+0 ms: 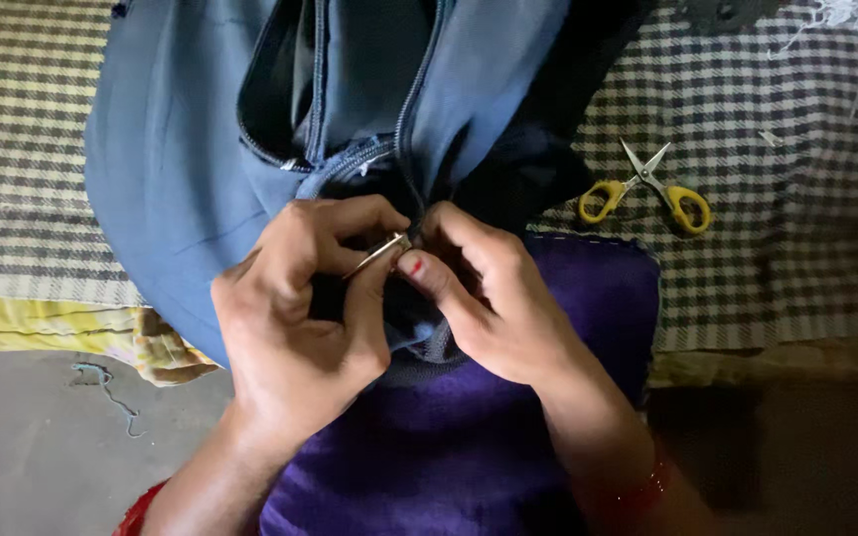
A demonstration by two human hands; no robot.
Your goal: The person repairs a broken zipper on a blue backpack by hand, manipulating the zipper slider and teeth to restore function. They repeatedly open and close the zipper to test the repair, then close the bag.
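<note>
A blue-grey garment (181, 149) with an open zipper (409, 109) lies across a checked mat and over my lap. My left hand (300, 318) pinches a small slim metal tool (377, 254), its tip pointing at the fabric near the zipper's lower end. My right hand (479, 298) grips a fold of the same garment right beside the tool, thumb pressed on the cloth. Both hands meet at the middle of the view. What lies under the fingers is hidden.
Small yellow-handled scissors (647, 189) lie open on the checked mat (777, 228) to the right. A purple cloth (469, 447) covers my lap. A yellow cloth (71, 333) and grey floor (32, 447) with loose thread sit at the lower left.
</note>
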